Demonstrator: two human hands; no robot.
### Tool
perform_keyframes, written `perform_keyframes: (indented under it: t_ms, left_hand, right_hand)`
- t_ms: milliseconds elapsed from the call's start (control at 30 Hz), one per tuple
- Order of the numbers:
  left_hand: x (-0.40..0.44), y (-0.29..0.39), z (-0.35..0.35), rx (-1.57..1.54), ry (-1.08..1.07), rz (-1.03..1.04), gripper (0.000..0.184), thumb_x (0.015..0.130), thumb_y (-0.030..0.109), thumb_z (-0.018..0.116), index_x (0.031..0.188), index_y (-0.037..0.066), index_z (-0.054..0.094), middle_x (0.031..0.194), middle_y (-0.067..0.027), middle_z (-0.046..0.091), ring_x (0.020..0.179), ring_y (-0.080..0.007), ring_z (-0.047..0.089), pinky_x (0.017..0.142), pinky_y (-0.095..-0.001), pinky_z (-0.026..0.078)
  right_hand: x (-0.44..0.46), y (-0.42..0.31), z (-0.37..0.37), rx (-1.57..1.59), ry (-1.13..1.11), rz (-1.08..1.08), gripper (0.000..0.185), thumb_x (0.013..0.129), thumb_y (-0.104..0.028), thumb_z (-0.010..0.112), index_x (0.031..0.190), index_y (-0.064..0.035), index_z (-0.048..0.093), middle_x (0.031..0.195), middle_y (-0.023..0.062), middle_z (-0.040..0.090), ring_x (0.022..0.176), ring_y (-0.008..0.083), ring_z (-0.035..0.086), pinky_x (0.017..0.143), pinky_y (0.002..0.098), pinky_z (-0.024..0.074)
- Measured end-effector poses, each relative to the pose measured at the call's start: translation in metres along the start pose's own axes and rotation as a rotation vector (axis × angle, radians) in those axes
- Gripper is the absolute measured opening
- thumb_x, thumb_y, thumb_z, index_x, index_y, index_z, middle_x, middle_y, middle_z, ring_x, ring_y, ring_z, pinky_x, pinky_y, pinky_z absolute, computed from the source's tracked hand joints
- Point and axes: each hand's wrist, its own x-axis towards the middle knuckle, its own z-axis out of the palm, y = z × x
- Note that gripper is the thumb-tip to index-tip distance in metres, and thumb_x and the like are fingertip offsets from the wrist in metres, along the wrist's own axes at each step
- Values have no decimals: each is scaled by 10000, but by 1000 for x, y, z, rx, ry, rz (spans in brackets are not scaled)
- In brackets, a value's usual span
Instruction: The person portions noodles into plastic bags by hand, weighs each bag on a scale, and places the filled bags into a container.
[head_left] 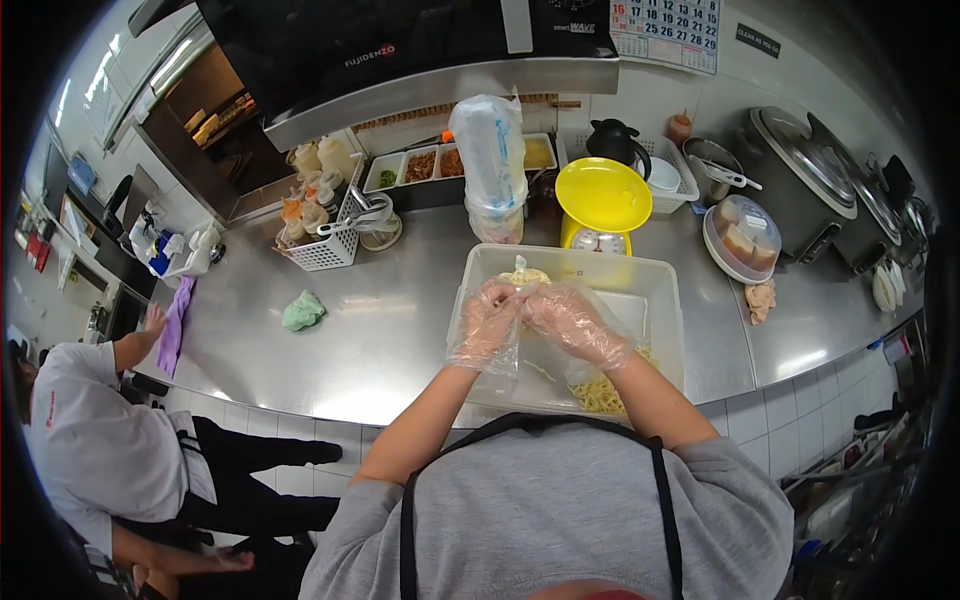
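My left hand (pixel 485 325) and my right hand (pixel 572 322), both in clear plastic gloves, meet over a translucent plastic tub (pixel 662 300). Their fingers are closed together, pinching a clear plastic bag (pixel 512 352) whose lower part is hard to tell from the gloves. Just beyond my fingertips, in the tub, is a knotted bag of noodles (pixel 527 275). Loose yellowish noodles (pixel 600 396) lie at the tub's near right, partly under my right wrist.
Behind the tub stand a yellow scale (pixel 603 195) and a tall plastic-wrapped stack (pixel 490 165). A green cloth (pixel 303 311) lies left on the steel counter (pixel 390 330), near a white basket of bottles (pixel 325 250). Rice cookers (pixel 800 165) stand right. A co-worker (pixel 120 430) is at left.
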Motion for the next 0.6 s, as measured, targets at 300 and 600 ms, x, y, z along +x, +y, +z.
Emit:
perform_keyframes:
  t_ms: [300,600]
  left_hand:
    - [35,-17,10,-207,-340,-323,135,795,142,676,858,47,604,821,4,598,765,-80,545,688,-226,444]
    - [30,-34,22,-66,-412,-278,174,765,120,704,860,61,570,804,3,579,748,-65,527,660,-211,439]
  right_hand:
    - [-5,54,18,703,78,677,289,904,-318,489,955,-58,602,804,38,532,742,159,473,701,282,381]
    - [-7,62,24,1034,242,876,283,874,-370,515,876,-98,593,713,-15,511,635,103,442,588,252,372]
